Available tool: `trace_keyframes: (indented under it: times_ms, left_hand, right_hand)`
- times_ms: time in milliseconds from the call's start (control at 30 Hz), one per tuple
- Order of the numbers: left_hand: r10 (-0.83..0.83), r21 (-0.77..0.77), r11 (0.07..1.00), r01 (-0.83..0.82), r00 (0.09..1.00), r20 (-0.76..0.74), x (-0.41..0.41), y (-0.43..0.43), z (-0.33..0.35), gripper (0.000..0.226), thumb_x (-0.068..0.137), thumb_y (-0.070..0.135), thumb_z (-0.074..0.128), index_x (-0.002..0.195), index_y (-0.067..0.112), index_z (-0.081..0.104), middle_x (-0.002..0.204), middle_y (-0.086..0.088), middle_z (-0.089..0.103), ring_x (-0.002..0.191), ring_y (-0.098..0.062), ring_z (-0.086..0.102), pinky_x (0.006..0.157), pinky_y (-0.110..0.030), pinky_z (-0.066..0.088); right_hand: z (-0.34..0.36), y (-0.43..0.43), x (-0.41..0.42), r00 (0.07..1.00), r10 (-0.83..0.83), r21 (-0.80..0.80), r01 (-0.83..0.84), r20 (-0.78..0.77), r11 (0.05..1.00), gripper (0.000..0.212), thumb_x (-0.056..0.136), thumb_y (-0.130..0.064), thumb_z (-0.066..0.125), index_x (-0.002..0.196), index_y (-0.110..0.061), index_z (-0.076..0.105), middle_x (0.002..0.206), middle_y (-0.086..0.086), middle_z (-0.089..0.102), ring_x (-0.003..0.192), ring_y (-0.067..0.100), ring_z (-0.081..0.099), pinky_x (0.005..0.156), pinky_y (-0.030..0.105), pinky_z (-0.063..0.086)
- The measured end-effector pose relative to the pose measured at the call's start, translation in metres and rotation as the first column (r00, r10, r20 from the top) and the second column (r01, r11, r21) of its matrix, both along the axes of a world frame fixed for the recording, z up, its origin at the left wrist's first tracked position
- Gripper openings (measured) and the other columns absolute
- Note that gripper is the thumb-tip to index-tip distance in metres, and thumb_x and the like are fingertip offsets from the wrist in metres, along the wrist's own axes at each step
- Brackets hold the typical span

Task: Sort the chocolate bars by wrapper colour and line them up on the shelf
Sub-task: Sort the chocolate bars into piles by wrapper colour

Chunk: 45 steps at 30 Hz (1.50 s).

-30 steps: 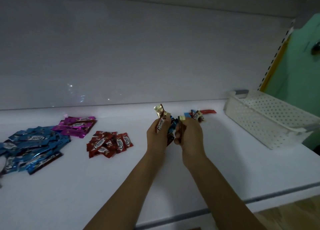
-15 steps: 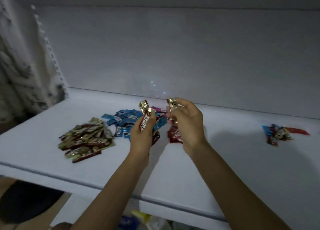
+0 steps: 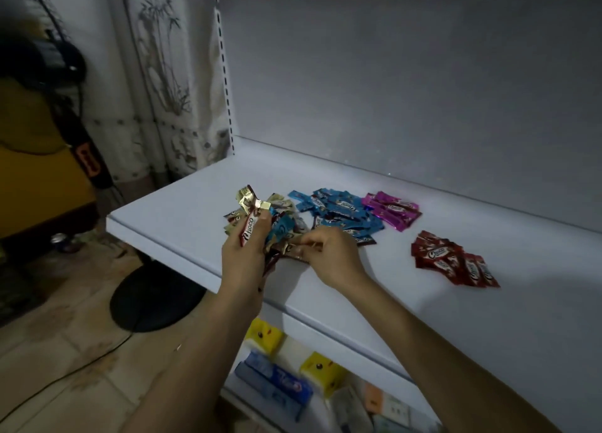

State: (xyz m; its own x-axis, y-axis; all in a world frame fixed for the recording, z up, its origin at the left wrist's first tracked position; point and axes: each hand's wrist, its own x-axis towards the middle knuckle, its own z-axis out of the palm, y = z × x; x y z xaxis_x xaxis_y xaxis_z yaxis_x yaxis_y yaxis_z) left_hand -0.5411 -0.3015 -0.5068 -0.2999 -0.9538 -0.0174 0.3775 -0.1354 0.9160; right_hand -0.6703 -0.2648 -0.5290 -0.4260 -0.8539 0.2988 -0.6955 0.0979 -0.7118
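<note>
**Chocolate bars.** Left of centre, a bundle of bars (image 3: 247,201) is held upright in the left hand (image 3: 242,263), whose fingers are curled round it. In front is a brown bar (image 3: 250,235) with crimped gold ends and white "Choco" lettering, and a blue bar (image 3: 281,230) is fanned out beside it. A gold pile (image 3: 232,219) lies on the shelf, partly hidden behind this hand. Just to the right, a gold-ended bar (image 3: 294,248) is pinched between the thumb and fingertips of the right hand (image 3: 335,258), low over the shelf. Further right lie a blue pile (image 3: 338,212) and a pink pile (image 3: 392,212) just beside it. A red pile (image 3: 456,264) is set apart towards the lower right.

**Materials.** The wrappers are shiny, crinkled foil, oblong in shape, with crimped ends.

**Setting.** The shelf (image 3: 182,217) is a smooth white board backed by a plain white panel (image 3: 407,90). A slotted upright (image 3: 224,83) is fixed at its upper-left corner. At the far left, a black fan (image 3: 88,158), a bamboo-printed curtain (image 3: 163,90) and a tiled floor (image 3: 65,351) are shown. At bottom centre, packets (image 3: 277,383) are stocked on a lower level.
</note>
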Motion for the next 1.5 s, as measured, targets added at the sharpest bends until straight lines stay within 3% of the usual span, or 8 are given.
trace_keyframes:
  times_ms: [200, 367, 800, 900, 1000, 1133, 1333, 1500]
  left_hand:
    - [-0.025, 0.080, 0.996, 0.025, 1.000, -0.012, 0.005, 0.006, -0.003, 0.010, 0.092, 0.040, 0.059, 0.094, 0.032, 0.066, 0.079, 0.009, 0.073, 0.063, -0.003, 0.066, 0.049, -0.017, 0.047]
    - [-0.103, 0.076, 0.991, 0.107, 0.993, -0.056, -0.024, 0.021, 0.003, 0.020, 0.092, 0.037, 0.060, 0.106, 0.027, 0.067, 0.092, 0.006, 0.074, 0.082, -0.010, 0.068, 0.055, -0.019, 0.049]
    - [-0.185, -0.026, 0.982, 0.186, 0.982, 0.032, -0.080, 0.038, -0.007, 0.015, 0.094, 0.036, 0.057, 0.098, 0.028, 0.068, 0.100, 0.003, 0.073, 0.095, -0.013, 0.066, 0.077, -0.027, 0.052]
    - [-0.214, -0.065, 0.975, 0.214, 0.977, -0.003, -0.077, 0.038, -0.008, 0.015, 0.095, 0.032, 0.055, 0.101, 0.027, 0.068, 0.101, 0.003, 0.074, 0.096, -0.010, 0.068, 0.083, -0.027, 0.054]
    - [-0.222, -0.080, 0.972, 0.220, 0.975, -0.017, -0.074, 0.039, -0.012, 0.026, 0.095, 0.034, 0.054, 0.114, 0.022, 0.066, 0.108, 0.002, 0.072, 0.101, -0.010, 0.067, 0.087, -0.029, 0.054]
    - [-0.207, -0.131, 0.970, 0.206, 0.978, 0.000, -0.074, 0.040, -0.013, 0.023, 0.098, 0.028, 0.052, 0.114, 0.022, 0.066, 0.106, 0.003, 0.072, 0.100, -0.008, 0.066, 0.082, -0.021, 0.053]
    - [-0.233, -0.311, 0.919, 0.242, 0.970, 0.064, -0.075, 0.041, -0.017, 0.020, 0.099, 0.020, 0.051, 0.109, 0.017, 0.068, 0.086, 0.007, 0.072, 0.082, -0.001, 0.065, 0.070, -0.012, 0.045]
    - [-0.274, -0.370, 0.881, 0.294, 0.956, 0.106, -0.077, 0.042, -0.021, 0.023, 0.098, 0.019, 0.051, 0.114, 0.012, 0.066, 0.092, 0.000, 0.072, 0.088, -0.008, 0.067, 0.075, -0.017, 0.049]
  right_hand:
    - [-0.003, 0.000, 0.004, 0.979, -0.111, -0.112, 0.093, -0.170, 0.989, 0.015, 0.079, -0.026, 0.075, 0.093, -0.024, 0.068, 0.094, -0.009, 0.063, 0.093, 0.012, 0.053, 0.080, 0.034, 0.045]
    - [0.031, 0.040, 0.009, 0.905, 0.100, -0.271, 0.017, 0.413, 0.963, 0.013, 0.095, -0.030, 0.050, 0.092, -0.031, 0.062, 0.080, -0.010, 0.064, 0.070, -0.003, 0.058, 0.062, 0.012, 0.046]
    - [0.052, 0.067, -0.062, 0.739, -0.158, -0.280, 0.431, 0.655, 0.858, 0.002, 0.086, -0.010, 0.067, 0.087, -0.011, 0.067, 0.072, 0.006, 0.065, 0.053, 0.005, 0.058, 0.044, 0.012, 0.042]
    - [0.050, 0.038, -0.081, 0.852, -0.286, -0.317, 0.445, 0.439, 0.838, 0.007, 0.085, -0.012, 0.069, 0.081, -0.019, 0.068, 0.074, -0.003, 0.068, 0.063, 0.004, 0.063, 0.059, 0.018, 0.051]
    - [0.041, 0.006, -0.091, 0.937, -0.348, -0.335, 0.319, -0.029, 0.887, 0.012, 0.086, -0.017, 0.067, 0.096, -0.016, 0.074, 0.088, -0.004, 0.071, 0.079, 0.009, 0.064, 0.074, 0.027, 0.053]
    - [0.031, -0.013, -0.093, 0.922, -0.189, -0.073, 0.174, -0.339, 0.982, 0.024, 0.092, -0.014, 0.058, 0.114, -0.013, 0.069, 0.115, 0.006, 0.067, 0.108, 0.022, 0.057, 0.091, 0.030, 0.043]
    - [0.049, 0.029, -0.061, 0.917, -0.002, -0.137, 0.061, 0.398, 0.989, 0.024, 0.096, -0.026, 0.050, 0.105, -0.016, 0.070, 0.101, -0.004, 0.071, 0.094, 0.002, 0.064, 0.087, 0.016, 0.047]
    - [0.059, 0.048, -0.057, 0.897, 0.089, -0.082, -0.060, 0.434, 0.995, 0.019, 0.090, -0.016, 0.061, 0.086, 0.001, 0.070, 0.082, 0.017, 0.068, 0.076, 0.014, 0.065, 0.074, 0.020, 0.052]
